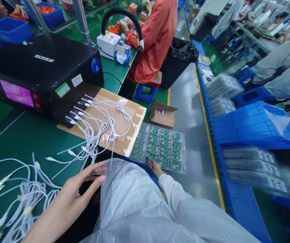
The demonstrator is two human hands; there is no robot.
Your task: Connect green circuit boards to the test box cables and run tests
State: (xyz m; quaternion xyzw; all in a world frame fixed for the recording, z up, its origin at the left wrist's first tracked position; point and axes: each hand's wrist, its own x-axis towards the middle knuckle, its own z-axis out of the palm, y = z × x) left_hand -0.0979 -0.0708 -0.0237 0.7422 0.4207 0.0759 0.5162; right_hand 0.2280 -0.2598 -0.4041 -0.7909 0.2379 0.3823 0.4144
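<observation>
My right hand (156, 167) reaches down to the near edge of a clear plastic tray (183, 162), low beside my lap. Its fingers are closed on a small green circuit board (149, 158), partly hidden by the fingertips. Rows of similar boards fill the tray's compartments. My left hand (77, 190) hovers at the bench edge with fingers stretched and thumb apart, holding nothing. Closest to it are white cables (91, 141), bundled and plugged into the side of a black tester box (41, 60). More coiled white cables (29, 199) lie on the green bench, left of that hand.
A cardboard sheet (132, 135) lies under the plugged cables. An open cardboard box (163, 116) stands beyond the tray. A co-worker in an orange smock (150, 44) sits ahead, near a black bin (179, 64). Blue crates (246, 125) and stacked trays line the right side.
</observation>
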